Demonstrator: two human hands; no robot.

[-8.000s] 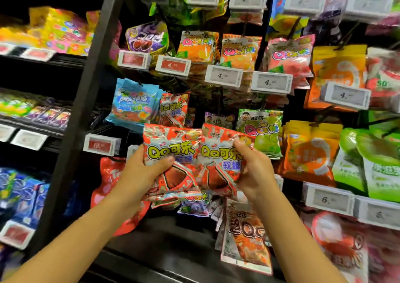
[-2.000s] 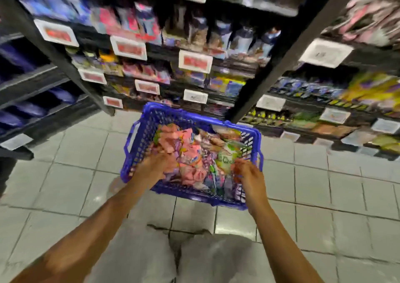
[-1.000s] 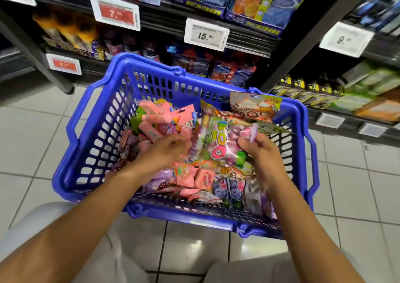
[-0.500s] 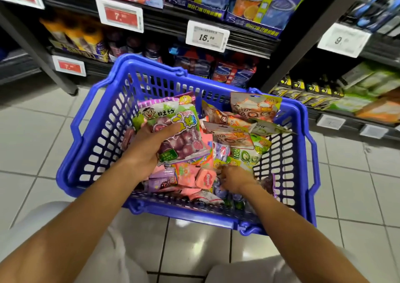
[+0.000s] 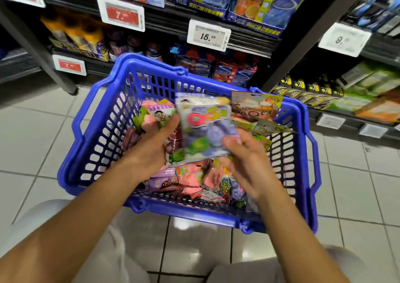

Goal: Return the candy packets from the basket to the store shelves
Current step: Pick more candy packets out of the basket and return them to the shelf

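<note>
Head view, centre frame: blue basket [image 5: 104, 131] on tiled floor, heaped with candy packets, one purple-and-green gummy packet [image 5: 204, 129] raised above the heap, motion-blurred. Likely light, soft, crinkly film, slippery, contents shifting, so best pinched at a flat sealed edge or the hang-hole top. Left hand [image 5: 151, 150] reaching in from lower left, thumb up, gripping another packet [image 5: 161, 115] behind; right hand [image 5: 249, 161] from lower right, fingers pinching the raised packet's lower right edge, though blurred.
</note>
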